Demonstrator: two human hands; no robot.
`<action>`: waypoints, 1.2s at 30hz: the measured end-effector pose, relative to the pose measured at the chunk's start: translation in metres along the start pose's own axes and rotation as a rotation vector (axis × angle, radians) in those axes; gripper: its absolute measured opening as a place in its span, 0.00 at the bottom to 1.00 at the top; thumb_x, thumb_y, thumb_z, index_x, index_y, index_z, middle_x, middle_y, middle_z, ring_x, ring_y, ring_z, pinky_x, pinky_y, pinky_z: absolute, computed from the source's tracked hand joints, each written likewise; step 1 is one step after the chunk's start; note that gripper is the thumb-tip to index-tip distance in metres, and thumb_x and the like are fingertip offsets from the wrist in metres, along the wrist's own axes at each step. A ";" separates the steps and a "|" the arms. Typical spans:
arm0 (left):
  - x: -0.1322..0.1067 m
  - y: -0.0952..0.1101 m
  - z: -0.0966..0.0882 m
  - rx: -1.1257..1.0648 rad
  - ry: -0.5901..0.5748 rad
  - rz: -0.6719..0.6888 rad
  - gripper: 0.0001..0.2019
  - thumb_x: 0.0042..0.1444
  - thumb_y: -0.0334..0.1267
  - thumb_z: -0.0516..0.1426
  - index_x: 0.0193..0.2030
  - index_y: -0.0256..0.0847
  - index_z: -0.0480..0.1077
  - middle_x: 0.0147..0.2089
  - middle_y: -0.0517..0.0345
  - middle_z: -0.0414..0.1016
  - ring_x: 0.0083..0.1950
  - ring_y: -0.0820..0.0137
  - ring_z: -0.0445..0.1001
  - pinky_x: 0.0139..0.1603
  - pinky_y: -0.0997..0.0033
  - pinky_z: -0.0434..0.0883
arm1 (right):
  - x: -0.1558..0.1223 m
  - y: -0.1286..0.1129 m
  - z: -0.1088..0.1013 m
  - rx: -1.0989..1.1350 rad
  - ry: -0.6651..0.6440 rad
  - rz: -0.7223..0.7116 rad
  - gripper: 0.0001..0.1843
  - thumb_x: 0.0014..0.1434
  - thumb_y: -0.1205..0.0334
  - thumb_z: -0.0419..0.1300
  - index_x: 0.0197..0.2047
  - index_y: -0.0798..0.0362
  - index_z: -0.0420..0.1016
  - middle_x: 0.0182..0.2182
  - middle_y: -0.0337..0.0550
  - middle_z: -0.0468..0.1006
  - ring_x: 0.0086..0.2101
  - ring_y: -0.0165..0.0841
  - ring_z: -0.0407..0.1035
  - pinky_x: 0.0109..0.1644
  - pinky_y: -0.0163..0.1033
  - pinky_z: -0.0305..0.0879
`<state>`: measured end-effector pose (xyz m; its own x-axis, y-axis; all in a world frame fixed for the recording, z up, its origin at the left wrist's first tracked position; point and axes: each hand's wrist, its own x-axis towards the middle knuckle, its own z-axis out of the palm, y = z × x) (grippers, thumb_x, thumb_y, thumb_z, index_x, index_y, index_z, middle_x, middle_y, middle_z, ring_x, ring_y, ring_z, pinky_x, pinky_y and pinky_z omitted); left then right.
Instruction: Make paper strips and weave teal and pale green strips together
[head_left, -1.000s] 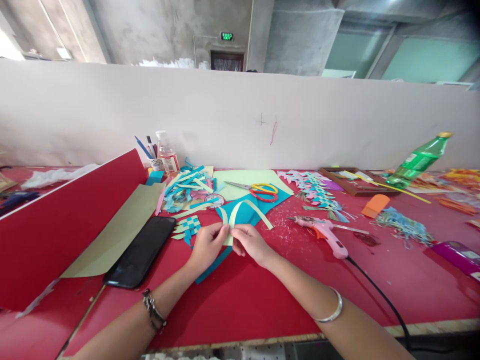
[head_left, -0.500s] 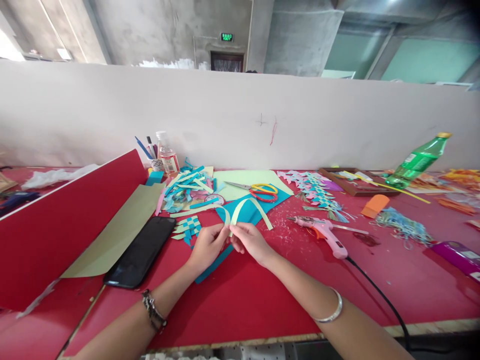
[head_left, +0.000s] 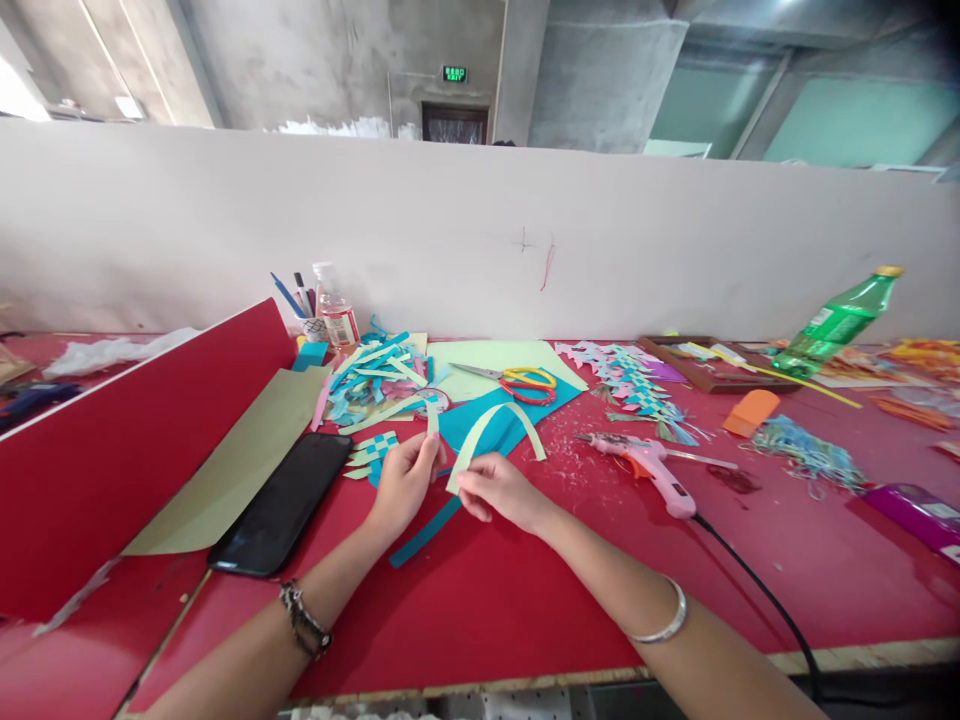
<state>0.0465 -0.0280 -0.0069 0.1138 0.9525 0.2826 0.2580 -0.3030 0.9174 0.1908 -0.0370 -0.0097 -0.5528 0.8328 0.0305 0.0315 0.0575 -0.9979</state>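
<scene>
Within both hands point(head_left: 405, 485) point(head_left: 505, 490), pale strips point(head_left: 433, 418) point(head_left: 469, 443)

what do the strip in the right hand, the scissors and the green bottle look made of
Pale green strip: matte paper or thin card, bending in a smooth arch. Scissors: grey, metallic-looking blades; brightly coloured handles, likely plastic. Green bottle: glossy, see-through, probably plastic.

Left fingers point(head_left: 428, 455) hide the lower end of a narrow pale-green paper strip point(head_left: 433, 417). Right edge cuts off a glossy purple item point(head_left: 911, 515); left edge crops a flat red board point(head_left: 142, 455). Clear plastic bottle point(head_left: 340, 325): lettering too small to read.
</scene>
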 end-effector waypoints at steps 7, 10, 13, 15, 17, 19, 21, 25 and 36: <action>-0.001 -0.001 0.000 0.042 0.015 0.065 0.17 0.56 0.45 0.44 0.23 0.37 0.62 0.18 0.66 0.55 0.20 0.78 0.54 0.22 0.78 0.54 | -0.005 -0.004 -0.004 -0.144 -0.504 0.155 0.15 0.53 0.58 0.51 0.25 0.60 0.71 0.09 0.30 0.60 0.11 0.19 0.52 0.15 0.26 0.47; -0.003 -0.002 0.000 0.066 -0.003 0.080 0.17 0.56 0.44 0.44 0.23 0.37 0.62 0.19 0.65 0.57 0.22 0.77 0.56 0.23 0.78 0.55 | -0.002 -0.007 -0.004 -0.144 -0.522 0.167 0.15 0.53 0.58 0.52 0.26 0.60 0.72 0.09 0.30 0.61 0.11 0.19 0.53 0.16 0.26 0.49; -0.002 -0.002 -0.002 0.111 -0.076 0.139 0.18 0.57 0.44 0.42 0.25 0.36 0.64 0.21 0.64 0.60 0.24 0.76 0.59 0.25 0.78 0.57 | -0.001 -0.014 -0.003 -0.188 -0.587 0.231 0.13 0.51 0.57 0.54 0.27 0.60 0.72 0.11 0.31 0.64 0.13 0.19 0.56 0.17 0.26 0.51; 0.001 0.000 -0.004 0.149 -0.179 0.216 0.18 0.58 0.43 0.41 0.28 0.36 0.65 0.24 0.61 0.63 0.27 0.75 0.62 0.29 0.77 0.60 | -0.004 -0.017 -0.004 -0.253 -0.598 0.271 0.12 0.50 0.58 0.55 0.28 0.59 0.72 0.13 0.32 0.66 0.15 0.20 0.59 0.18 0.25 0.53; 0.005 0.005 -0.008 0.205 -0.281 0.293 0.18 0.58 0.42 0.41 0.30 0.36 0.67 0.28 0.59 0.64 0.32 0.73 0.64 0.34 0.76 0.61 | -0.009 -0.017 -0.008 -0.321 -0.543 0.285 0.10 0.49 0.59 0.55 0.28 0.59 0.71 0.15 0.34 0.67 0.16 0.21 0.61 0.19 0.25 0.55; 0.007 0.014 -0.013 0.264 -0.337 0.347 0.18 0.59 0.41 0.41 0.31 0.36 0.68 0.30 0.57 0.64 0.35 0.72 0.64 0.38 0.75 0.61 | -0.016 -0.014 -0.014 -0.378 -0.436 0.264 0.10 0.50 0.60 0.55 0.27 0.59 0.70 0.16 0.35 0.68 0.16 0.22 0.61 0.20 0.26 0.57; 0.006 0.026 -0.017 0.306 -0.371 0.395 0.18 0.59 0.40 0.41 0.32 0.37 0.69 0.34 0.55 0.64 0.38 0.72 0.64 0.42 0.74 0.61 | -0.024 -0.011 -0.020 -0.425 -0.287 0.203 0.10 0.51 0.60 0.54 0.28 0.58 0.69 0.17 0.36 0.68 0.17 0.23 0.62 0.20 0.28 0.58; -0.008 0.054 -0.023 0.366 -0.540 0.502 0.17 0.59 0.39 0.41 0.36 0.37 0.69 0.42 0.52 0.63 0.44 0.71 0.64 0.47 0.74 0.61 | -0.044 -0.014 -0.022 -0.648 0.261 -0.117 0.17 0.51 0.63 0.53 0.46 0.55 0.63 0.34 0.43 0.70 0.27 0.27 0.66 0.32 0.36 0.65; -0.066 0.081 -0.052 0.561 -0.860 0.621 0.13 0.57 0.34 0.47 0.35 0.45 0.72 0.50 0.57 0.66 0.49 0.70 0.64 0.49 0.74 0.60 | -0.077 -0.033 -0.005 -1.350 0.313 -0.402 0.12 0.58 0.66 0.47 0.37 0.52 0.71 0.41 0.48 0.70 0.39 0.35 0.66 0.41 0.40 0.63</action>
<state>0.0103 -0.1134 0.0632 0.9151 0.3711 0.1578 0.2904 -0.8780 0.3804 0.2364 -0.1007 0.0209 -0.5175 0.7091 0.4789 0.7667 0.6328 -0.1085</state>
